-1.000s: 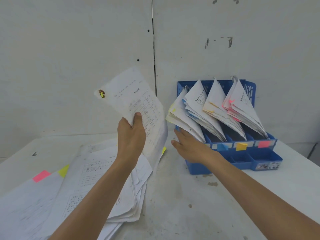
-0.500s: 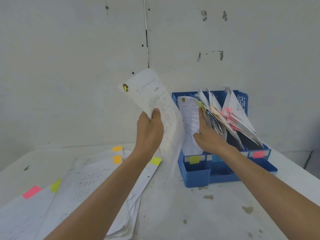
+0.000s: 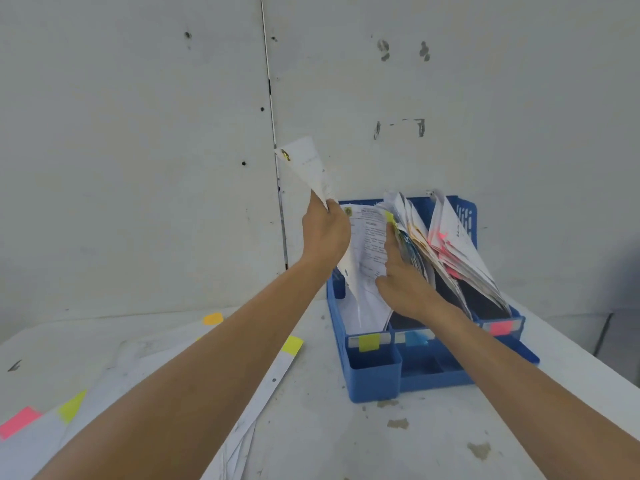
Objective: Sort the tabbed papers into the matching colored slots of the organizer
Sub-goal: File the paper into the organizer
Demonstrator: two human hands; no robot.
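Gripping a curled white sheet up high, the left hand has fingers closed round its lower edge, right at the back-left corner of the blue organizer. Sheet's top corner w/ a small dark-yellow emblem points up toward the wall seam; its lower part trails down into the leftmost slot, the one w/ the yellow label on the front.

Right hand is flat and spread, palm pressing the filed papers over to the right, fingertips up by a yellow tab at their top edge. That opens a gap in the yellow slot, where a printed page stands upright betw. the two hands.

Next slot along carries a blue label, far right one a pink label; the label betw. them is hidden by the right forearm. Pink-tabbed papers lean right in the far slot.

On the bench, left side, the unsorted stack lies fanned under the left forearm: yellow tab near the organizer, orange tab further back, yellow-green tab and pink tab at the near-left edge.
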